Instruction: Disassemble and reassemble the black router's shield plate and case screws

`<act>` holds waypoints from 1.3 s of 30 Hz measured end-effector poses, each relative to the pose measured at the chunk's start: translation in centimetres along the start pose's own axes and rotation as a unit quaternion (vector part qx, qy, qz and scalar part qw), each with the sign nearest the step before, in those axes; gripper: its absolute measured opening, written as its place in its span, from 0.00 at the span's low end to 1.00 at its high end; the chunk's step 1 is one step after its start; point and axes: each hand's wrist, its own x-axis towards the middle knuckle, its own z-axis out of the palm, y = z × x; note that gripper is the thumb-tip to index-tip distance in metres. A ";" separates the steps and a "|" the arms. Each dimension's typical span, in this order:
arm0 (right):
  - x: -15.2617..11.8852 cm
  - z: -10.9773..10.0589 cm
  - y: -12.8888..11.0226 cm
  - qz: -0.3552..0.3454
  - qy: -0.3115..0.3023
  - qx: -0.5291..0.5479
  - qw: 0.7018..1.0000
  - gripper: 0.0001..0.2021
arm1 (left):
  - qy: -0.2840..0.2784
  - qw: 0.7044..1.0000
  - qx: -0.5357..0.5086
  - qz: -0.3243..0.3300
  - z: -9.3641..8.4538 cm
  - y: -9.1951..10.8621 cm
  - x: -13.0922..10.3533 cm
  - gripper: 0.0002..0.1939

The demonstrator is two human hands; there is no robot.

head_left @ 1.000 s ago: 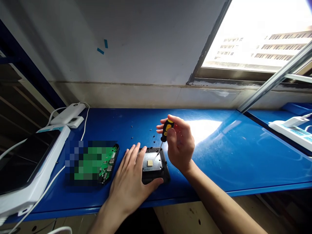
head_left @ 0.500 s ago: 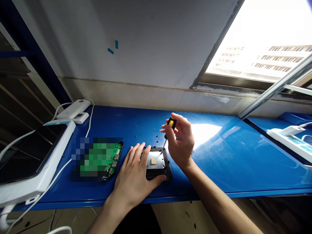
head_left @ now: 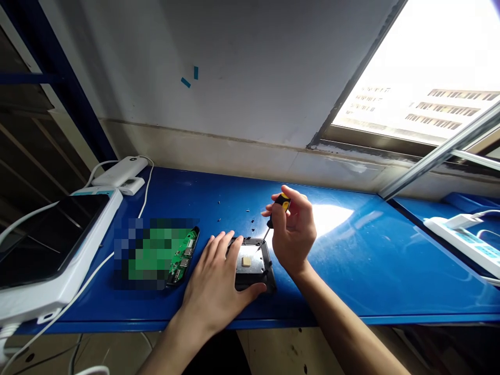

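My left hand (head_left: 219, 276) lies with fingers spread across the left side of a black casing (head_left: 250, 282), its thumb along the near edge. Inside the casing is a silver metal plate (head_left: 253, 266) with a small beige pad (head_left: 246, 261) on it. My right hand (head_left: 292, 229) is closed around a yellow and black screwdriver (head_left: 282, 202). The slanting shaft reaches down to the upper part of the plate; whether its tip sits on a screw is too small to tell. Left of my left hand lies a green circuit board (head_left: 182, 258), partly pixelated.
Several small screws (head_left: 253, 229) lie behind the casing. A white device with a dark screen (head_left: 50, 234) and a white cable (head_left: 84, 281) occupy the left. A white power strip (head_left: 464, 237) is at the right, near a metal post (head_left: 425, 164).
The screwdriver handle and my right hand have shifted slightly right, and the shaft leans more. My left hand stays on the casing. The whole view has tilted a little.
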 end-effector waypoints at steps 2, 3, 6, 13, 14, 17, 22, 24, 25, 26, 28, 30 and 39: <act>0.0 0.0 0.1 -0.007 0.011 -0.028 1.000 0.17 | 0.003 1.000 0.000 0.000 -0.1 0.1 0.1 0.46; 0.0 0.1 0.1 -0.009 0.013 -0.032 0.999 0.17 | 0.003 1.000 -0.001 -0.001 -0.2 0.2 0.1 0.45; 0.0 0.1 0.0 0.003 0.000 0.010 1.000 0.15 | 0.000 1.000 0.000 -0.002 -0.3 0.2 0.0 0.45; 0.2 -0.3 -0.1 0.023 -0.013 0.059 0.998 0.15 | -0.002 1.000 0.004 -0.007 -0.1 0.1 0.1 0.45; 0.2 -0.3 0.0 0.028 -0.006 0.047 0.998 0.15 | -0.001 1.000 0.004 -0.006 -0.1 0.1 0.1 0.45; 0.3 -0.4 0.5 0.036 0.013 0.013 0.999 0.15 | 0.007 1.000 0.005 -0.003 0.0 0.0 0.0 0.44; 0.4 -0.4 0.6 -0.014 0.007 0.034 0.999 0.12 | 0.017 1.000 0.005 0.003 0.0 -0.1 -0.1 0.44; 0.3 -0.3 0.4 -0.007 -0.004 0.060 0.998 0.10 | 0.012 1.000 0.000 0.004 0.1 -0.1 -0.1 0.44; 0.3 -0.3 0.3 0.001 -0.009 0.067 0.998 0.11 | 0.011 1.000 -0.002 0.004 0.1 -0.2 -0.1 0.44; 0.2 -0.2 0.3 0.010 -0.013 0.069 0.998 0.12 | 0.012 1.000 -0.004 0.005 0.2 -0.2 0.0 0.44; 0.2 -0.1 0.2 0.020 -0.015 0.058 0.998 0.13 | 0.018 1.000 -0.007 0.005 0.2 -0.2 0.0 0.44; 0.3 -0.1 0.3 0.018 -0.010 0.043 0.999 0.12 | 0.024 1.000 -0.009 0.005 0.3 -0.2 0.0 0.44; 0.5 -0.3 0.4 -0.008 0.013 0.040 0.999 0.09 | 0.010 1.000 -0.003 0.001 0.0 0.0 -0.1 0.43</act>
